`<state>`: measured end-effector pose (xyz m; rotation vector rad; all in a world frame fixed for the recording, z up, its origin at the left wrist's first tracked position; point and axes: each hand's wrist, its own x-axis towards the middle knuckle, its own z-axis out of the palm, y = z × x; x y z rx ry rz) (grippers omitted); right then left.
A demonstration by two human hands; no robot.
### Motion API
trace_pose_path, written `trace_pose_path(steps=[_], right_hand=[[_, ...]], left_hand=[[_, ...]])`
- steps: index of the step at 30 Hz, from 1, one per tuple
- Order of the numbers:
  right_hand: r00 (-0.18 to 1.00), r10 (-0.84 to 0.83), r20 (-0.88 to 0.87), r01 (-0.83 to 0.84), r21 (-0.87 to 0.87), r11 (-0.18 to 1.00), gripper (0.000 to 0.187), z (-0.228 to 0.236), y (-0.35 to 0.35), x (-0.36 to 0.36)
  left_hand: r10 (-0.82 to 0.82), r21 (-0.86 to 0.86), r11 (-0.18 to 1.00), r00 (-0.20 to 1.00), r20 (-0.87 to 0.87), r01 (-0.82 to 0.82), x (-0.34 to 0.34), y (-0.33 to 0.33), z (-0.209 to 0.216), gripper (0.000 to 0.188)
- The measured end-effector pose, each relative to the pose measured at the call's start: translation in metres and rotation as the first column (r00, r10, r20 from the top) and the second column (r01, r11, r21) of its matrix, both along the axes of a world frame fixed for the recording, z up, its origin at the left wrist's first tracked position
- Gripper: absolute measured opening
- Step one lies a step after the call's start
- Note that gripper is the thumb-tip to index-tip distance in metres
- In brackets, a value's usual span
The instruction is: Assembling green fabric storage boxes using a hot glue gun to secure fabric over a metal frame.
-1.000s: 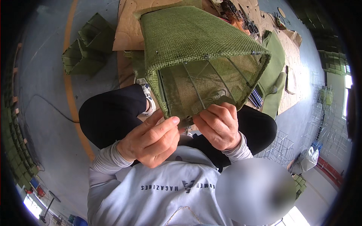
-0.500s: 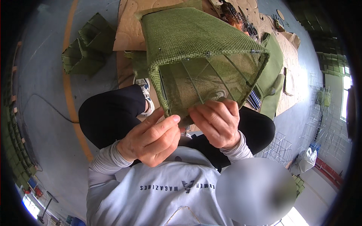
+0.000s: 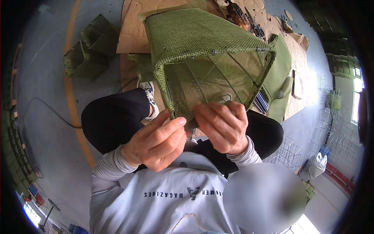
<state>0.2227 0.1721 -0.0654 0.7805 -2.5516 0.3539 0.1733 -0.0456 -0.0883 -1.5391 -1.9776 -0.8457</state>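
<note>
A green woven-fabric basket (image 3: 198, 33) over a thin wire frame lies tilted in front of me, its open mouth toward my body. Bare wires run across the inside of the mouth. My left hand (image 3: 157, 144) pinches the rim at the lower left corner of the mouth, thumb and index finger pressed on the fabric edge. Beside it, my right hand (image 3: 222, 126) has curled fingers closed on the lower rim, a short way right of the left fingertips. Whatever lies under the right fingertips is hidden.
Two green fabric baskets (image 3: 85, 62) stand on the floor at the left. Brown cardboard (image 3: 132, 35) lies under the work, with scissors (image 3: 258, 31), green cloth (image 3: 282, 58) and dark rods (image 3: 261, 102) at the right. Wire frames (image 3: 286, 154) and a white bag (image 3: 314, 167) sit farther right.
The basket has tipped slightly and shifted a little left. The right hand has moved slightly, its index finger nearer the left hand. Both hands stay at the rim.
</note>
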Motion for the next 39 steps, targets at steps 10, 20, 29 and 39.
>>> trace_pose_path(steps=[10,20,29,39], right_hand=[[0.999,0.054,0.006,-0.054,-0.008,0.999,0.026,-0.004,-0.015,0.0],[0.991,-0.113,0.069,0.11,0.042,0.993,0.044,0.016,0.008,0.004],[0.993,-0.11,0.05,0.115,-0.109,0.987,0.037,0.004,0.005,-0.001],[0.999,-0.014,-0.039,0.012,-0.054,0.998,0.034,0.012,0.005,-0.02]], left_hand=[[-0.009,-0.021,1.0,1.0,0.003,0.009,-0.001,0.001,0.005,0.007],[0.024,0.019,1.0,0.999,0.026,-0.025,0.001,0.0,0.002,0.009],[0.041,-0.002,0.999,0.999,0.036,-0.041,-0.005,0.0,0.004,0.007],[0.194,-0.074,0.977,0.979,-0.056,-0.198,-0.015,0.008,0.014,0.014]])
